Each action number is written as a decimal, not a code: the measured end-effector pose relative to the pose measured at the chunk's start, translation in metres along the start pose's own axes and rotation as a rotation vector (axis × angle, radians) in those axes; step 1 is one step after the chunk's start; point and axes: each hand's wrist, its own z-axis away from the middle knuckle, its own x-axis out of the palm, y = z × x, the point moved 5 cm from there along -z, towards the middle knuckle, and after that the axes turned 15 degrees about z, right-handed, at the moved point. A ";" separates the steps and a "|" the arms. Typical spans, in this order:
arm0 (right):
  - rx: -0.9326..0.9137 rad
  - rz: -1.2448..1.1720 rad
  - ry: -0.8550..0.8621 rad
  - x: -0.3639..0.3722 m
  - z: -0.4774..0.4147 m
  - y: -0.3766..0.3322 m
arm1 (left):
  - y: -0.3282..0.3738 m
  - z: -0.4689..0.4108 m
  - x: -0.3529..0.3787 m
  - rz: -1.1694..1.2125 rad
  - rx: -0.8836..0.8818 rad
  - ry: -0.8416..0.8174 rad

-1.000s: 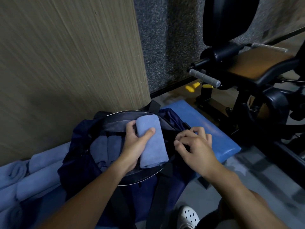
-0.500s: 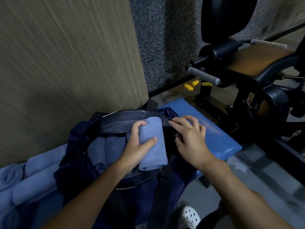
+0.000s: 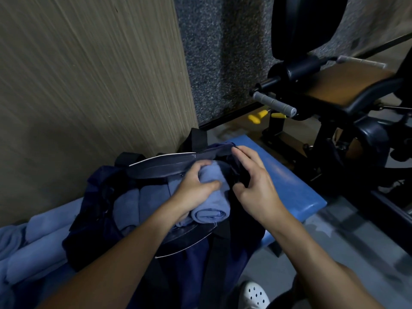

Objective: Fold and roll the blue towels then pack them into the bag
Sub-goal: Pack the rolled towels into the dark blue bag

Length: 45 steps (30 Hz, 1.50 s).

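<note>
Rolled blue towel (image 3: pixel 210 199) in navy bag (image 3: pixel 93 233)

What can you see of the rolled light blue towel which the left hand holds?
The rolled light blue cloth towel looks soft. It is a tight cylinder; its near end shows the spiral of layers. It lies in the mouth of the dark navy fabric bag, its far end reaching the far rim, beside other rolled towels. The left hand grips it round the middle.

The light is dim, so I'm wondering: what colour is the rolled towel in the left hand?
The rolled towel is light blue, seen best in the head view.
</note>
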 end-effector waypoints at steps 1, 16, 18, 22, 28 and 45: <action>0.006 -0.006 -0.007 0.000 0.000 0.000 | -0.002 -0.002 0.002 0.020 0.002 0.017; 0.158 0.651 -0.029 0.001 0.004 0.014 | -0.013 -0.009 0.007 0.367 -0.034 0.289; 0.147 0.690 -0.032 0.001 0.004 0.014 | -0.013 -0.008 0.008 0.369 -0.050 0.277; 0.121 0.691 -0.006 0.000 0.003 0.014 | -0.014 -0.008 0.009 0.386 -0.039 0.249; 0.108 0.522 0.023 -0.006 0.004 0.008 | -0.014 -0.011 0.007 0.360 -0.034 0.263; -0.023 0.506 0.058 0.008 0.001 0.006 | -0.011 0.015 -0.004 -1.040 0.086 -0.091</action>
